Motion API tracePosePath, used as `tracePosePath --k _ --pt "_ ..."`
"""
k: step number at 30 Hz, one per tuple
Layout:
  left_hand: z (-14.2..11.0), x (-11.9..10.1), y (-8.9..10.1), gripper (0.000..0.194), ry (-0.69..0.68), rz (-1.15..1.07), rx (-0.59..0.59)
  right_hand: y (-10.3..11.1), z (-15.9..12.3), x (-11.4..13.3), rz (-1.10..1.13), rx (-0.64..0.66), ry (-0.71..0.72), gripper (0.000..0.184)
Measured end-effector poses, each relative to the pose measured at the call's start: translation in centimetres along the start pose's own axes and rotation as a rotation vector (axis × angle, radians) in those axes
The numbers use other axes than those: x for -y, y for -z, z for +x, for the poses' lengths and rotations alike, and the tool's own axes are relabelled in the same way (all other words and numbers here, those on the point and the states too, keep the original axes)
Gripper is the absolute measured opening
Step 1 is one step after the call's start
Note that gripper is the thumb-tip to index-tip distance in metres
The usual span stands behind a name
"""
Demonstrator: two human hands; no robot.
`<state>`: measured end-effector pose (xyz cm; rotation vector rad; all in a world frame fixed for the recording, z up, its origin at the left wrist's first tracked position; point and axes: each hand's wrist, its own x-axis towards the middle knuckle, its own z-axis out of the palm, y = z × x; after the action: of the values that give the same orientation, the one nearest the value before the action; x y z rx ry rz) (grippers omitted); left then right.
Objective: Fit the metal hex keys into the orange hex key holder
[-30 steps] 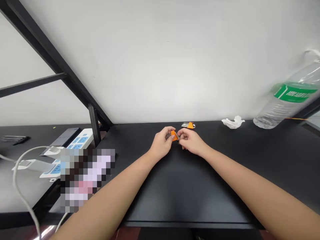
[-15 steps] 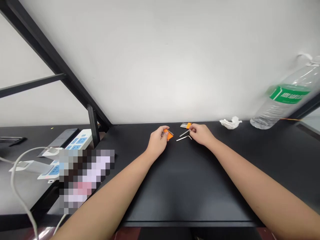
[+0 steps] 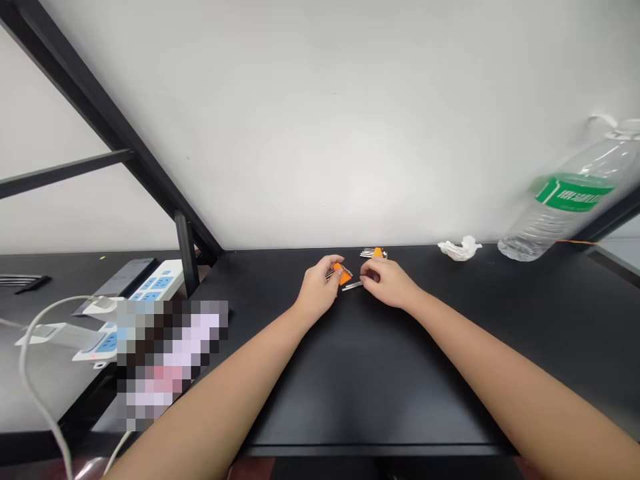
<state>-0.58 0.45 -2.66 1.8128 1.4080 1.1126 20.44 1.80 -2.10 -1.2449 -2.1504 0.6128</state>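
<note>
Ctr. of frame: L hand [image 3: 319,287] pinches an orange holder [image 3: 343,275] btwn thumb and fingers; thin metal rods fitted in it stick out toward the palm. The holder is tilted, just above the black desktop [image 3: 375,373] or touching it (can't tell which). Immed. R of it, the R hand [image 3: 387,283] is palm-down w/ fingers bent and fingertips drawn in at the R ends of two loose silver rods [image 3: 352,286]; whether these are pinched or merely touched, can't tell. The rods lie side by side, approx. horiz., btwn the hands and just below the holder.

Upper side of R hand: a 2nd orange rod set [image 3: 378,253] on the desktop, near the wall [image 3: 325,120], rods pointing L. Ctr. R: crumpled white tissue [image 3: 460,249]. Far R: large clear bottle [image 3: 560,200] w/ green label, standing near the wall, leaning in view.

L side: white power strip [image 3: 163,283] w/ blue sockets, plugs and a pale cable [image 3: 30,373]; a pixelated patch hides part of this area. Upper L: black metal frame [image 3: 95,100], running diag. down toward ctr.
</note>
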Motion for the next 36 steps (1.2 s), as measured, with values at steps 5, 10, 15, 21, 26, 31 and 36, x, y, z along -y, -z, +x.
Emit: tracePosePath --k 5,10,15,21,26,31,36 --pt "-0.3 -0.5 -0.3 0.030 -0.031 -0.054 0.057 -1.3 0.1 1.3 0.561 0.077 -0.155 0.016" --pt "-0.5 -0.7 -0.3 0.031 -0.077 -0.023 0.084 -1.7 0.4 1.0 0.404 -0.017 -0.137 0.015" --pt "0.0 -0.5 0.5 0.028 -0.099 0.154 -0.010 -0.5 0.9 -0.9 -0.013 -0.145 -0.124 0.015" --pt "0.4 -0.1 0.8 0.023 -0.049 0.131 -0.110 -0.1 0.8 -2.1 -0.199 -0.015 -0.080 0.016" --pt "0.3 0.2 0.4 0.023 -0.033 0.071 -0.070 -0.9 0.0 -1.3 -0.218 0.080 0.044 0.014" --pt "0.4 0.3 0.1 0.025 -0.024 0.015 -0.037 -0.8 -0.3 -0.5 -0.174 0.032 0.063 0.016" --pt "0.2 0.1 -0.1 0.026 -0.086 -0.013 0.035 -0.7 0.1 0.3 0.131 -0.056 0.033 0.013"
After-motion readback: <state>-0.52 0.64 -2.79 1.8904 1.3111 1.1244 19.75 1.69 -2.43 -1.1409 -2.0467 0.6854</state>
